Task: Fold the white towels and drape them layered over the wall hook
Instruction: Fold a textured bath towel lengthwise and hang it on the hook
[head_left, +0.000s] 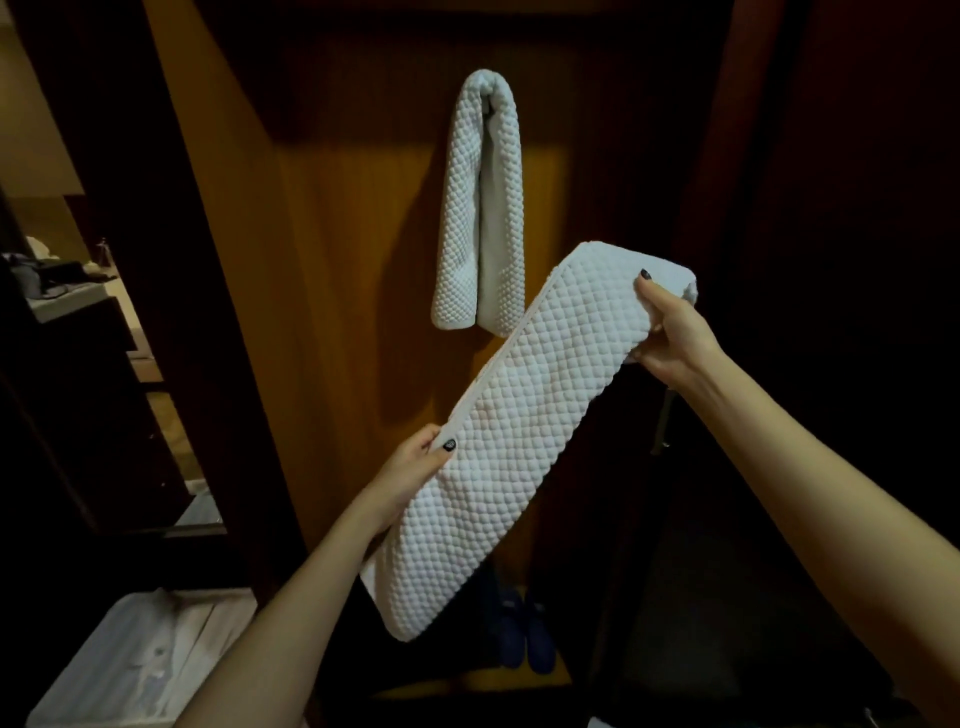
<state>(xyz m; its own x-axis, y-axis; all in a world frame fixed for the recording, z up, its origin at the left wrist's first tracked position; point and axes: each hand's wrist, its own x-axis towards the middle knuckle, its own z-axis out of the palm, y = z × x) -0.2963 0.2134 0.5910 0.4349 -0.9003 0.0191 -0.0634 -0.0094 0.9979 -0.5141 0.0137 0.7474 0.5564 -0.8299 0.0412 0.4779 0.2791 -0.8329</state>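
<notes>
**Folded white towel** (519, 415), held slantwise before a wood panel (337, 260). It runs from 7 o'clock up to 1 o'clock across mid-frame.

**Handling (judged):** light, soft and limp. It bows between the grips and would likely slump if either were freed. It is best taken toward both ends, with its middle left free to meet the wall hook.

**Hands:** the left hand (415, 462) pinches the long edge below the middle, thumb on top. The right hand (670, 332) clamps the high end, fingers curled over it.

**Surface:** thick, raised diamond quilting with a plain hemmed border.

**Hung towel** (480, 208): at 12 o'clock a like towel already hangs doubled over the hook, which it hides.
</notes>
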